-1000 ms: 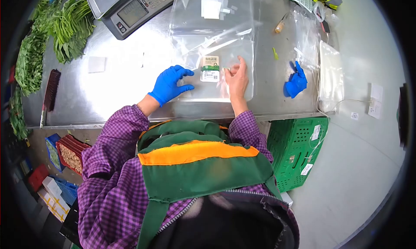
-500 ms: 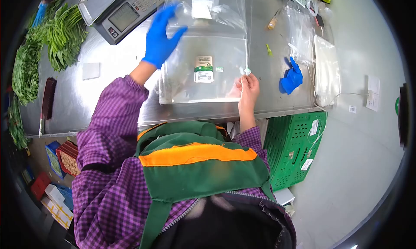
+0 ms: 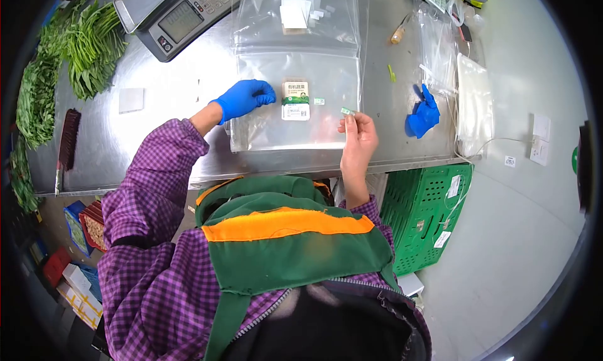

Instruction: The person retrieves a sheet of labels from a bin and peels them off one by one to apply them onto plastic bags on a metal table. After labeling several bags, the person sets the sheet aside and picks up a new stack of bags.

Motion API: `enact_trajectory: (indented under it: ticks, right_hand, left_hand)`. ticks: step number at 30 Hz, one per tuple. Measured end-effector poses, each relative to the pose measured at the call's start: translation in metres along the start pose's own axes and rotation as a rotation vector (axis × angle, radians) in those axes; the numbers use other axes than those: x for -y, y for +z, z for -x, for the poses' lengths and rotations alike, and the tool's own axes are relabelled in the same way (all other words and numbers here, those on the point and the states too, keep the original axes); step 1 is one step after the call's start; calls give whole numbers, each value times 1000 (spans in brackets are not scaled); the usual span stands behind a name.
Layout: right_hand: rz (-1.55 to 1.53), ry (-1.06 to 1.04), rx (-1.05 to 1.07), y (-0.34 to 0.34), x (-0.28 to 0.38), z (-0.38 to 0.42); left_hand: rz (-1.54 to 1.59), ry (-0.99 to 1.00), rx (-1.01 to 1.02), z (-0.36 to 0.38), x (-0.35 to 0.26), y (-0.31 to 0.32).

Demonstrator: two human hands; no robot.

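Head view, the only one supplied: the person stands at a stainless steel table (image 3: 163,97) with both hands forward over a clear plastic bag (image 3: 295,125) that lies flat on the steel, its near edge close to the table's front lip. The left hand (image 3: 244,97), in a blue glove, rests on the bag's left part with the fingers curled down and closed against the film; whether it pinches the film or only presses on it cannot be told. Its fingertips lie just beside a printed label (image 3: 296,100), beige and green above and white below, which sits on the bag near its middle. The right hand (image 3: 358,135) is bare and is at the bag's right edge; thumb and forefinger are closed on a small green-and-white sticker (image 3: 347,111), held just above the film and off to the right of the printed label. A second, very small sticker (image 3: 319,101) lies on the bag between the printed label and the held one. Beyond the bag lies a stack of further clear bags (image 3: 295,22) with white slips on top. A weighing scale (image 3: 176,12) stands at the far left of these, and bunches of leafy greens (image 3: 69,53) run along the table's left end beside a brush (image 3: 68,132). A loose blue glove (image 3: 424,115) lies on the steel to the right of the bare hand, well apart from it. A green crate (image 3: 427,210) stands under the table's right end.
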State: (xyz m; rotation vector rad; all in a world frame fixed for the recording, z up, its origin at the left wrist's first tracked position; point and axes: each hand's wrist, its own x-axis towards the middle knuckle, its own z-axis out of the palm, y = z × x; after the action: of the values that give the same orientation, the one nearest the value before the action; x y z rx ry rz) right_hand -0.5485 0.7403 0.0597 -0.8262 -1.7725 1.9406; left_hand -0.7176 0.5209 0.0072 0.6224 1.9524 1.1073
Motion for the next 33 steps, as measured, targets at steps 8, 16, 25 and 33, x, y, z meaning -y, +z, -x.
enact_trajectory:
  ticks: [8, 16, 25, 33]
  right_hand:
    - [37, 22, 109, 11, -4, 19]
    - [195, 61, 19, 18, -43, -4]
    - [99, -39, 99, 26, -2, 12]
    - [349, -60, 22, 27, -47, -10]
  left_hand:
    - [-369, 51, 39, -1, 3, 11]
    - [231, 302, -481, -39, -71, -82]
    - [-380, 129, 44, -2, -1, 4]
    - [220, 408, -902, -37, -89, -98]
